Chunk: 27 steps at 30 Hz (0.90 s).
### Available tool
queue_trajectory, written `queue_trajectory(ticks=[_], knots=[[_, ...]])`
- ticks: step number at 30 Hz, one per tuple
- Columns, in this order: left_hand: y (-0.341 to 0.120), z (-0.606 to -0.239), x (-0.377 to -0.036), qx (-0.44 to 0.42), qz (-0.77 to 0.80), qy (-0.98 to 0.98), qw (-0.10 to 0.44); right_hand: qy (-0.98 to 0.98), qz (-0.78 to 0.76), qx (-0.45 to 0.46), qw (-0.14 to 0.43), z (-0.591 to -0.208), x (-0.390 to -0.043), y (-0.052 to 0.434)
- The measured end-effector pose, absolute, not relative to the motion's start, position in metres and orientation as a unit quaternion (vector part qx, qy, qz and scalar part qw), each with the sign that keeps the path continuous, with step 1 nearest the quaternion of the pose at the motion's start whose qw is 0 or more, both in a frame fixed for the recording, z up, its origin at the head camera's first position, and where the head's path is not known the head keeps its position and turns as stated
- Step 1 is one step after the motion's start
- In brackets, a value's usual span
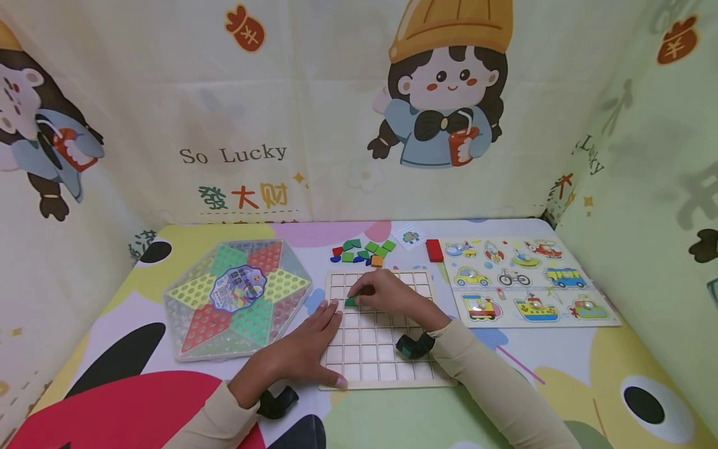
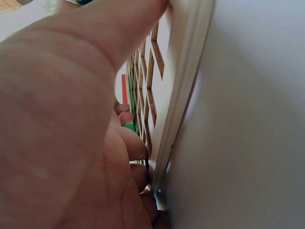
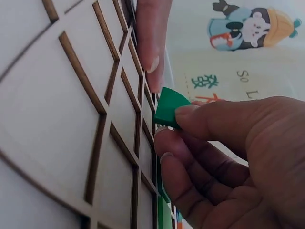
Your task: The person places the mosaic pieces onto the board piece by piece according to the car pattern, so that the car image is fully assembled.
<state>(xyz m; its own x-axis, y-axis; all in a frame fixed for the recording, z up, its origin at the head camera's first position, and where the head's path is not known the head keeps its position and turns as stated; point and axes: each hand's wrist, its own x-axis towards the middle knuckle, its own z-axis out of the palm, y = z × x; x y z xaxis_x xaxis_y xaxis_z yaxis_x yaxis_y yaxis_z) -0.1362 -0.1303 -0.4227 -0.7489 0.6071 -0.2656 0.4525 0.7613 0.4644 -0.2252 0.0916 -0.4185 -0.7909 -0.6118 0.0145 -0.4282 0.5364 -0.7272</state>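
A wooden board with a raised square grid [image 1: 367, 355] lies on the table in front of the person. The right hand [image 1: 387, 293] pinches a green quarter-circle tile [image 3: 167, 107] between thumb and fingers, low over the upper left squares. Flat against the board's left side rests the left hand [image 1: 303, 346], with fingers extended near the edge and thumb on the front left corner. In the left wrist view, the left thumb [image 2: 138, 24] presses on the board's rim. Black bands are on both wrists.
Behind the board lies a loose group of green, red, blue and orange tiles [image 1: 372, 247], near a printed pattern card [image 1: 410, 236]. A red block [image 1: 434, 251] sits beside a vehicle puzzle board [image 1: 499, 293] at right. At left is a six-sided Chinese checkers board [image 1: 227, 337].
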Motion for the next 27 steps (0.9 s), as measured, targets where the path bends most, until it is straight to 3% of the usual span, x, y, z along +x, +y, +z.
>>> queue_trajectory(ticks=[27], knots=[[-0.1304,-0.4259,-0.1356,0.291,0.190,0.916,0.200,0.900,-0.281,-0.303,0.140,-0.4180,-0.2200,0.0841]])
